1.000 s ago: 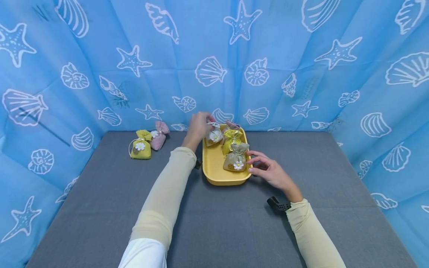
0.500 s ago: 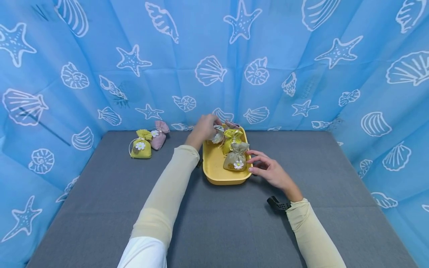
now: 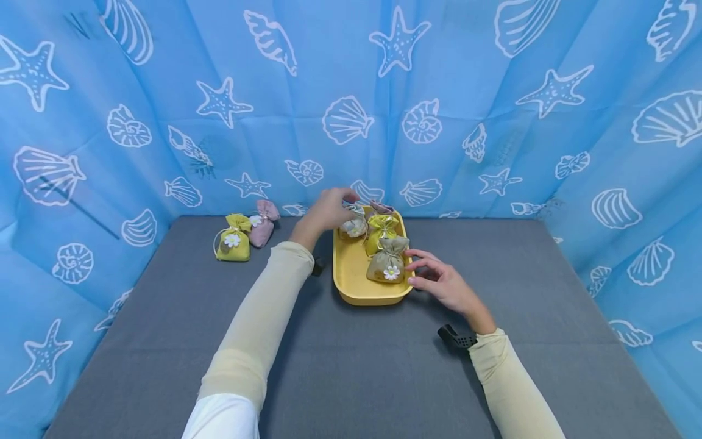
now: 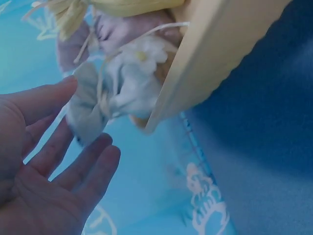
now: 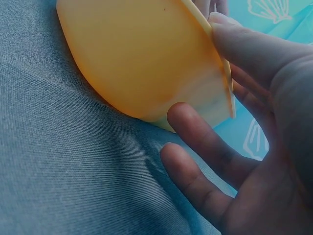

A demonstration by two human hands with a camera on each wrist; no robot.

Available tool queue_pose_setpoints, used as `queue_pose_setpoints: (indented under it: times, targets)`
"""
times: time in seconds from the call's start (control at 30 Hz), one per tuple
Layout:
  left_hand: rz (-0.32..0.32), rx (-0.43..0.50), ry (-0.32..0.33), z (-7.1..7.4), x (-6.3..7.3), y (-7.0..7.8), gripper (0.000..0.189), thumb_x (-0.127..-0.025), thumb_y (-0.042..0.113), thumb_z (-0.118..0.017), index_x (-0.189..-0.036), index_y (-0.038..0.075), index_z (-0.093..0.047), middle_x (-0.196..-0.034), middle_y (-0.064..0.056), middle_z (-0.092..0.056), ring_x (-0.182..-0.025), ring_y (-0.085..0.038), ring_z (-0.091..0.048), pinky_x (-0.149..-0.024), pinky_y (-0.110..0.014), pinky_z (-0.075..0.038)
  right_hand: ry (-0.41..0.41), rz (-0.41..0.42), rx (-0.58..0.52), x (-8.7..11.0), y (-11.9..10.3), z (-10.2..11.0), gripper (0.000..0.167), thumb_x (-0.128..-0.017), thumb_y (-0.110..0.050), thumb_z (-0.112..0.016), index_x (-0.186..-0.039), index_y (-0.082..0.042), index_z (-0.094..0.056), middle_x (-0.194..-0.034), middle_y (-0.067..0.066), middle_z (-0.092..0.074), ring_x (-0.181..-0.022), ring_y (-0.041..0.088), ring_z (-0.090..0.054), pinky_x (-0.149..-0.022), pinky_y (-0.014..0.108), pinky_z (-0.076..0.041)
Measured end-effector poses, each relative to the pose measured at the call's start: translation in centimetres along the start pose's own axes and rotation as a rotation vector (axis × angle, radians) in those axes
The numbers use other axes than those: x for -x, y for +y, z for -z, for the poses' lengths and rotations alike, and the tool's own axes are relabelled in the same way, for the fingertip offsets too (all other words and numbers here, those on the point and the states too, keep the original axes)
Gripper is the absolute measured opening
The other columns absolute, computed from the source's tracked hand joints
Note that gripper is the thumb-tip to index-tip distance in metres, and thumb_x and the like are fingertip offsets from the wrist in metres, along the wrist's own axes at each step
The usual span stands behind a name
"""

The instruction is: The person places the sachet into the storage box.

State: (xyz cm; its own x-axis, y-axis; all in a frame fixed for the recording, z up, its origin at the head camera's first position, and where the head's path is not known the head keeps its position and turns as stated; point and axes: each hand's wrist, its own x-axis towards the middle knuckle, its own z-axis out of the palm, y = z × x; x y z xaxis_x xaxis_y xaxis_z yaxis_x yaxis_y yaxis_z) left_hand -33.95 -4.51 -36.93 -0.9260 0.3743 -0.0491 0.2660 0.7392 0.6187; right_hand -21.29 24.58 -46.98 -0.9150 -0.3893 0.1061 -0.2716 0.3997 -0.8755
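Across the back and both sides hangs a blue fabric curtain printed with white shells and starfish point(image 3: 301, 131), and below it spreads a grey cloth-covered table point(image 3: 351, 366). Centre stage, a yellow rounded-rectangular tray point(image 3: 351, 268)! At its right rim, the right hand point(image 3: 444, 285), fingers spread, thumb touching the edge. Over the far left corner, the left hand point(image 3: 329, 208), fingers spread around the ruffled neck of a pale-blue fabric pouch point(image 4: 129, 88); whether they touch, I can't tell. Also inside the tray: a tan fabric pouch point(image 3: 381, 268), a bright-yellow fabric pouch point(image 3: 378, 236) and a pink fabric pouch point(image 3: 381, 209). Out left, a yellow-green drawstring pouch point(image 3: 231, 246) beside a dusty-pink pouch point(image 3: 263, 228). Smallest of all, a white daisy point(image 3: 392, 272) decorating the tan one.
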Motion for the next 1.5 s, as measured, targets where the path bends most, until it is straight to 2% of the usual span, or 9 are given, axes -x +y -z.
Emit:
queue_pose_setpoints:
  times: [0.2, 0.4, 0.67, 0.8, 0.9, 1.03, 1.17, 1.27, 1.5]
  targets:
    - [-0.025, 0.059, 0.126, 1.6, 2.0, -1.6, 0.041, -0.101, 0.020, -0.063, -0.141, 0.012, -0.059, -0.143, -0.007, -0.061, -0.138, -0.030, -0.053, -0.111, -0.048, -0.048, 0.003, 0.011, 0.000, 0.0, 0.1, -0.1, 0.025, -0.099, -0.019, -0.068, -0.121, -0.007, -0.069, -0.158, 0.008, -0.045, -0.107, 0.021, -0.063, -0.079, 0.024, -0.057]
    - [-0.030, 0.190, 0.318, 2.6, 4.8, -3.9, 0.037, -0.101, 0.018, -0.065, -0.137, 0.012, -0.062, -0.139, -0.006, -0.065, -0.134, -0.028, -0.057, -0.109, -0.046, -0.051, 0.003, 0.013, -0.014, 0.1, 0.2, -0.1, 0.025, -0.099, -0.017, -0.068, -0.121, -0.006, -0.068, -0.158, 0.010, -0.045, -0.106, 0.022, -0.063, -0.079, 0.026, -0.058]
    - [0.023, 0.203, 0.547, 2.9, 7.3, -6.9, 0.035, -0.099, 0.012, -0.064, -0.134, 0.014, -0.064, -0.139, -0.006, -0.065, -0.135, -0.027, -0.056, -0.112, -0.047, -0.048, 0.004, -0.003, -0.005, 0.1, 0.2, -0.1, 0.025, -0.099, -0.018, -0.068, -0.121, -0.007, -0.068, -0.158, 0.009, -0.045, -0.104, 0.021, -0.064, -0.079, 0.024, -0.057]
    - [0.072, 0.207, 0.618, 2.8, 7.9, -8.4, 0.041, -0.098, 0.010, -0.066, -0.138, 0.015, -0.062, -0.145, -0.009, -0.059, -0.130, -0.034, -0.056, -0.107, -0.052, -0.049, -0.003, 0.003, -0.007, 0.1, 0.3, -0.1, 0.025, -0.099, -0.018, -0.068, -0.122, -0.007, -0.068, -0.158, 0.009, -0.044, -0.105, 0.025, -0.064, -0.079, 0.025, -0.058]
    - [0.098, 0.225, 0.639, 2.8, 8.1, -9.8, 0.046, -0.099, 0.012, -0.062, -0.144, 0.017, -0.057, -0.147, -0.013, -0.053, -0.128, -0.039, -0.054, -0.105, -0.055, -0.047, 0.001, 0.008, -0.005, 0.1, 0.3, -0.2, 0.026, -0.099, -0.018, -0.068, -0.122, -0.007, -0.068, -0.158, 0.009, -0.045, -0.105, 0.024, -0.063, -0.079, 0.025, -0.058]
    - [0.120, 0.221, 0.654, 3.0, 7.8, -11.7, 0.055, -0.100, 0.012, -0.058, -0.153, 0.018, -0.044, -0.151, -0.015, -0.047, -0.138, -0.038, -0.046, -0.112, -0.056, -0.042, 0.008, 0.021, -0.006, 0.0, 0.3, -0.2, 0.026, -0.099, -0.017, -0.067, -0.122, -0.005, -0.067, -0.157, 0.011, -0.045, -0.105, 0.023, -0.064, -0.079, 0.024, -0.057]
    - [0.171, 0.204, 0.633, 2.9, 7.6, -13.3, 0.069, -0.094, 0.009, -0.067, -0.157, 0.018, -0.038, -0.156, -0.014, -0.043, -0.144, -0.036, -0.041, -0.116, -0.056, -0.039, 0.010, 0.035, -0.005, -0.1, 0.4, -0.3, 0.026, -0.099, -0.016, -0.067, -0.122, -0.003, -0.067, -0.157, 0.013, -0.045, -0.104, 0.021, -0.064, -0.079, 0.024, -0.058]
    - [0.190, 0.211, 0.606, 2.7, 7.4, -14.0, 0.076, -0.090, 0.003, -0.070, -0.157, 0.017, -0.037, -0.156, -0.015, -0.042, -0.144, -0.036, -0.040, -0.116, -0.056, -0.039, 0.018, 0.040, -0.006, -0.2, 0.5, -0.3, 0.025, -0.099, -0.015, -0.067, -0.122, -0.003, -0.068, -0.156, 0.014, -0.045, -0.104, 0.019, -0.064, -0.078, 0.024, -0.057]
    - [0.179, 0.207, 0.576, 2.2, 7.1, -14.8, 0.076, -0.089, -0.004, -0.060, -0.158, 0.019, -0.037, -0.154, -0.018, -0.044, -0.136, -0.038, -0.046, -0.107, -0.055, -0.043, 0.016, 0.036, -0.025, -0.1, 0.6, -0.3, 0.025, -0.099, -0.014, -0.067, -0.122, -0.003, -0.067, -0.157, 0.012, -0.045, -0.104, 0.018, -0.064, -0.078, 0.024, -0.058]
